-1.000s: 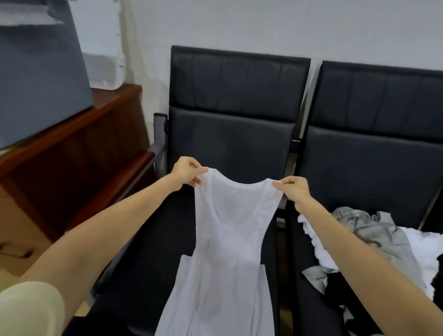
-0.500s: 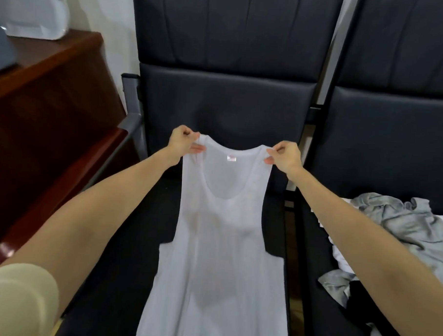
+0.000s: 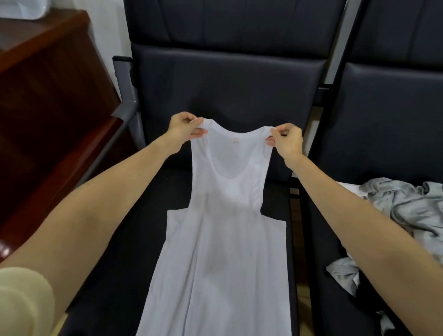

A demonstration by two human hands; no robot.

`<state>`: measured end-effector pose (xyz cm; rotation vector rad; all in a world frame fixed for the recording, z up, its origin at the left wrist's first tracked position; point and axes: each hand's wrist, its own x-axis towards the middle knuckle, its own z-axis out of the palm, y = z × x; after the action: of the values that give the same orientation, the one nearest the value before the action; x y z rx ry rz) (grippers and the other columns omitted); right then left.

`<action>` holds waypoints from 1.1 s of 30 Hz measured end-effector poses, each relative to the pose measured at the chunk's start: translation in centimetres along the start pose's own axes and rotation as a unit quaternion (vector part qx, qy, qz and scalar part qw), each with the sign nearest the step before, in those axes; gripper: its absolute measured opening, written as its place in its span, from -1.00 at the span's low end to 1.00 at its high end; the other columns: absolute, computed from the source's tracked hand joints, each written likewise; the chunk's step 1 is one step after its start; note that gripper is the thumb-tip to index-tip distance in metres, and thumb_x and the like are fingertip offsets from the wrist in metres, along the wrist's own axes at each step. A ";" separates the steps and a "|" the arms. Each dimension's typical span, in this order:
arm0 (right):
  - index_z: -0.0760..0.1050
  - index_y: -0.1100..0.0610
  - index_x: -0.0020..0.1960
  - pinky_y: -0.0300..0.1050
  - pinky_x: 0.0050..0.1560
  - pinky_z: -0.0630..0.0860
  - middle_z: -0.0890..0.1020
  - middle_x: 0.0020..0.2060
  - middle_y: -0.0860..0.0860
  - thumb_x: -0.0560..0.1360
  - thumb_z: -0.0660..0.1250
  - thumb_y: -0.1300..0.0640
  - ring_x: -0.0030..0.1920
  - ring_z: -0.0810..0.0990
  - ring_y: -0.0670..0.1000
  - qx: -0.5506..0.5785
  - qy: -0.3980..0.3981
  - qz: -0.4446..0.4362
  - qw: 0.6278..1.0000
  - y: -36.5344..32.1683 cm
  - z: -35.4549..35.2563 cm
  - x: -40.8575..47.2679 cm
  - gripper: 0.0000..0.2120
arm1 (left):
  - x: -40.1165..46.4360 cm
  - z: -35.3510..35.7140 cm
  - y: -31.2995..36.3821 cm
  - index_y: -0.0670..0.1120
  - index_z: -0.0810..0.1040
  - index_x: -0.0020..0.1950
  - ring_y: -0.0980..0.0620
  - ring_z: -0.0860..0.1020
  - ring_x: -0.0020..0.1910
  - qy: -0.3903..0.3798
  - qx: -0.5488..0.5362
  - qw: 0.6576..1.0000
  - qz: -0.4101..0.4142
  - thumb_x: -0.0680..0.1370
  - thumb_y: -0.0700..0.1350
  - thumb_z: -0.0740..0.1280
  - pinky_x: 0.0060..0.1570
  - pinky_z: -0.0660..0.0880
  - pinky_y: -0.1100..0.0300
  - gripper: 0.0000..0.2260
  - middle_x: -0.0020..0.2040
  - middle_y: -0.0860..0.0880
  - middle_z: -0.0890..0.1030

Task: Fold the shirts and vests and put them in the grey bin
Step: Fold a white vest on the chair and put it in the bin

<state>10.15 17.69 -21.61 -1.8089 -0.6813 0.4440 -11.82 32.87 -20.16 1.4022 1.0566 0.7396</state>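
A white vest (image 3: 219, 256) lies stretched lengthwise over the seat of a black chair (image 3: 226, 92), neck end toward the backrest. My left hand (image 3: 185, 127) pinches its left shoulder strap and my right hand (image 3: 285, 140) pinches the right strap, holding the top a little above the seat. The hem runs out of the bottom of the frame. The grey bin is out of view.
A second black chair (image 3: 395, 119) on the right carries a heap of grey (image 3: 416, 209), white and dark clothes. A dark wooden cabinet (image 3: 40, 96) stands at the left, with a metal armrest (image 3: 121, 112) between it and the chair.
Both hands lowered the vest toward the seat, and its body now lies flatter on the chair. My view tilted down, so the grey bin on the cabinet left the frame.
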 end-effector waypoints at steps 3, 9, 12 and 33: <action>0.47 0.14 -0.09 -0.19 -0.25 0.60 0.62 -0.23 0.05 0.57 0.32 0.20 -0.22 0.64 -0.04 0.015 -0.007 -0.006 1.000 0.1 -1.3 -2.8 -0.94 | -3.9 -1.5 -0.6 -0.12 0.53 -0.10 -0.03 0.68 -0.14 -0.034 0.007 0.999 -0.001 0.55 -0.15 0.39 -0.03 0.62 0.08 -0.92 -0.09 -0.11 0.62; 0.53 0.06 -0.21 -0.22 -0.17 0.53 0.59 -0.28 -0.03 0.51 0.39 0.18 -0.21 0.57 -0.07 0.015 -0.018 -0.037 0.999 -0.7 -5.3 -10.5 -0.87 | -13.1 -4.6 -0.1 -0.15 0.58 -0.05 0.03 0.64 -0.20 -0.058 0.029 0.998 0.011 0.54 -0.11 0.40 -0.12 0.61 0.18 -0.89 -0.18 -0.06 0.63; 0.56 0.17 -0.21 -0.39 -0.26 0.47 0.58 -0.31 -0.03 0.49 0.40 0.23 -0.31 0.53 -0.19 0.006 -0.057 -0.043 0.997 -0.5 -7.2 -15.6 -0.89 | -18.4 -5.3 -0.8 -0.16 0.59 -0.04 0.04 0.63 -0.22 -0.086 0.039 0.996 0.003 0.54 -0.13 0.39 -0.12 0.61 0.17 -0.90 -0.24 -0.06 0.64; 0.55 0.06 -0.25 -0.37 -0.34 0.47 0.63 -0.29 0.00 0.51 0.35 0.31 -0.25 0.60 0.00 -0.186 -0.309 0.020 0.932 10.4 -9.2 -23.0 -0.78 | -24.4 -5.6 -12.8 -0.10 0.66 -0.08 0.00 0.68 -0.23 -0.226 0.253 0.936 -0.093 0.52 -0.19 0.41 -0.20 0.59 0.15 -0.97 -0.11 -0.06 0.69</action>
<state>0.56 -6.28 -29.01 -2.0452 -1.2286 0.9893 -28.69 12.00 -28.44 1.7669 1.0248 -0.0201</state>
